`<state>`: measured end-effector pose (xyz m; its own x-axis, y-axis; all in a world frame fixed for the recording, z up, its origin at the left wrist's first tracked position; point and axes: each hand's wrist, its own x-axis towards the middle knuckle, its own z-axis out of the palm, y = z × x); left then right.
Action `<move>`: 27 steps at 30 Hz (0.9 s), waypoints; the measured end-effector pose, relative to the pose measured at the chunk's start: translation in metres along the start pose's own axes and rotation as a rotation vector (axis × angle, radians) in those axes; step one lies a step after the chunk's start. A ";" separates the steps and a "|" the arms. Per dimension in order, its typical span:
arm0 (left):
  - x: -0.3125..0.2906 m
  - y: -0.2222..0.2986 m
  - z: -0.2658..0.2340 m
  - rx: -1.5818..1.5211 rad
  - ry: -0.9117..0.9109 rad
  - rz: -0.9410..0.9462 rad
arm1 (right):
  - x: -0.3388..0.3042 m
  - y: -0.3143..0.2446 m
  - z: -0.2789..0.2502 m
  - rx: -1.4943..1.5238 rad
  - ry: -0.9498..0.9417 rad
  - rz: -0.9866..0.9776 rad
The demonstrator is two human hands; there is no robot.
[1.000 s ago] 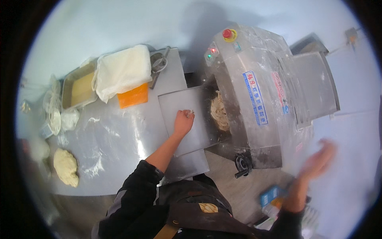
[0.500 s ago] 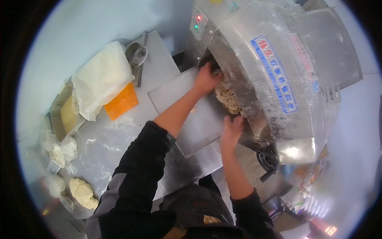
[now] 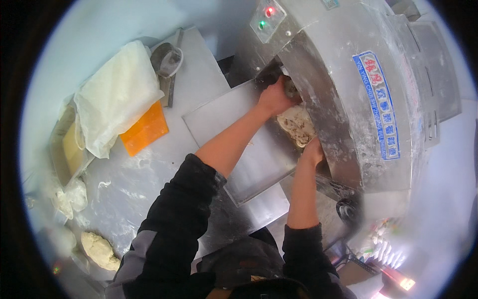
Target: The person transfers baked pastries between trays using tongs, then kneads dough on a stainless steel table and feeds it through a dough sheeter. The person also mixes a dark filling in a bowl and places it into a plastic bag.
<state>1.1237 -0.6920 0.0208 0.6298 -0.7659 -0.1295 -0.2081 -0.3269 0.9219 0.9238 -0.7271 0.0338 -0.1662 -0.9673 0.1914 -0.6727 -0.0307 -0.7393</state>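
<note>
A rough, crumbly mass of dough [image 3: 297, 124] lies in the slot of a steel dough machine [image 3: 343, 124], on the inner end of its flat feed tray [image 3: 239, 144]. My left hand [image 3: 275, 98] reaches into the slot at the dough's far end, closed, with its fingertips partly hidden in shadow. At the near end my right hand [image 3: 312, 151] is closed against the dough's edge, its fingertips hidden behind the dough and the machine's wall. A smooth, pale lump of dough [image 3: 99, 250] rests at the lower left of the steel table.
The floury steel table [image 3: 124, 194] holds an orange sheet [image 3: 145, 130], a white cloth [image 3: 117, 94], a metal pan with a yellow block [image 3: 73, 149] and a round scoop [image 3: 168, 61]. Red and green lights glow on the machine's control panel [image 3: 265, 19]. A dark handwheel [image 3: 347, 210] sits low on the machine.
My right hand has pushed farther into the slot against the dough's near end. My left hand stays at the far end. The view has shifted, bringing the machine closer.
</note>
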 end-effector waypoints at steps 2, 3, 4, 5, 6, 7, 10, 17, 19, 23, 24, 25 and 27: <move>-0.006 -0.006 -0.009 -0.056 0.003 0.065 | -0.004 -0.014 -0.004 0.099 -0.066 0.128; -0.009 -0.010 -0.015 -0.070 -0.009 0.077 | -0.008 -0.019 -0.008 0.136 -0.120 0.204; -0.015 -0.014 -0.021 -0.059 -0.018 0.085 | -0.013 -0.024 -0.013 0.157 -0.187 0.287; -0.023 -0.019 -0.028 -0.038 -0.038 0.071 | -0.018 -0.027 -0.018 0.172 -0.254 0.363; -0.028 -0.023 -0.035 -0.008 -0.065 0.036 | -0.024 -0.030 -0.022 0.185 -0.309 0.408; -0.036 -0.025 -0.040 -0.026 -0.055 0.048 | -0.028 -0.032 -0.024 0.198 -0.340 0.438; -0.053 -0.024 -0.041 -0.009 -0.038 0.039 | -0.040 -0.035 -0.015 0.295 -0.290 0.262; -0.071 -0.015 -0.031 -0.004 0.076 0.019 | -0.037 -0.016 -0.001 0.276 -0.423 0.310; -0.082 -0.022 -0.043 -0.004 0.021 -0.056 | -0.056 -0.007 -0.006 0.361 -0.436 0.275; -0.143 -0.050 -0.094 -0.011 0.043 -0.133 | -0.126 0.011 -0.039 0.166 -0.675 0.180; -0.163 -0.056 -0.102 -0.048 0.123 -0.071 | -0.132 0.015 -0.054 0.175 -0.657 0.118; -0.177 -0.060 -0.109 -0.076 0.193 -0.048 | -0.133 0.015 -0.064 0.192 -0.632 0.053; -0.208 -0.065 -0.120 0.083 0.412 0.019 | -0.121 0.010 -0.070 0.129 -0.575 -0.154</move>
<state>1.0959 -0.4455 0.0316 0.8683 -0.4925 0.0595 -0.2714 -0.3713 0.8879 0.8863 -0.5927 0.0481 0.3661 -0.9292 -0.0501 -0.5594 -0.1767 -0.8099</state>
